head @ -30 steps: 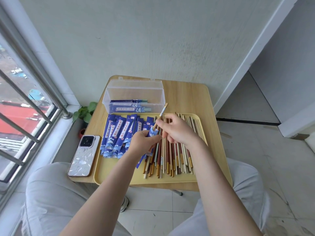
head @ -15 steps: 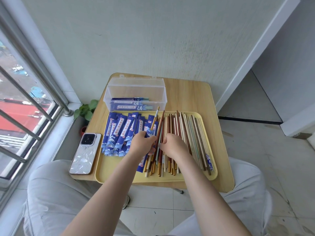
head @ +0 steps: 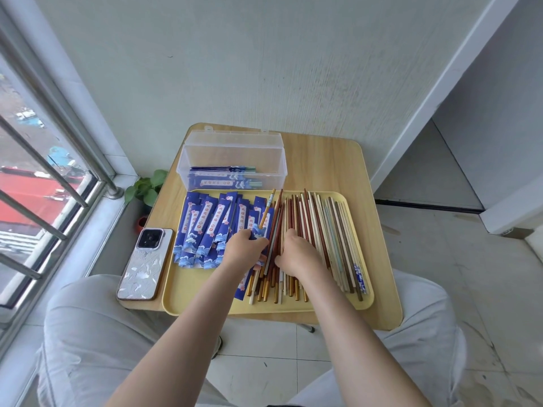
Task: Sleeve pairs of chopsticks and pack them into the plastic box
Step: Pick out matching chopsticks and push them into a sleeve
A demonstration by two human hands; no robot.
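Note:
A yellow tray (head: 205,306) holds several blue paper sleeves (head: 205,227) on its left half and a spread of loose chopsticks (head: 326,230) on its right half. My left hand (head: 244,251) grips one blue sleeve with a single light chopstick (head: 268,208) sticking out of its far end. My right hand (head: 298,254) lies palm down on the loose chopsticks, fingers curled into the pile; what they hold is hidden. Behind the tray stands the clear plastic box (head: 232,151), lid open, with a few sleeved pairs lying in it.
A phone (head: 144,262) in a pale case lies on the wooden table (head: 323,160) left of the tray. A small potted plant (head: 147,186) sits below the table's left edge by the window bars. My knees flank the table's near edge.
My right hand has let go of the chopstick now sticking out of the sleeve and dropped onto the loose pile. My left hand keeps its grip on the sleeve.

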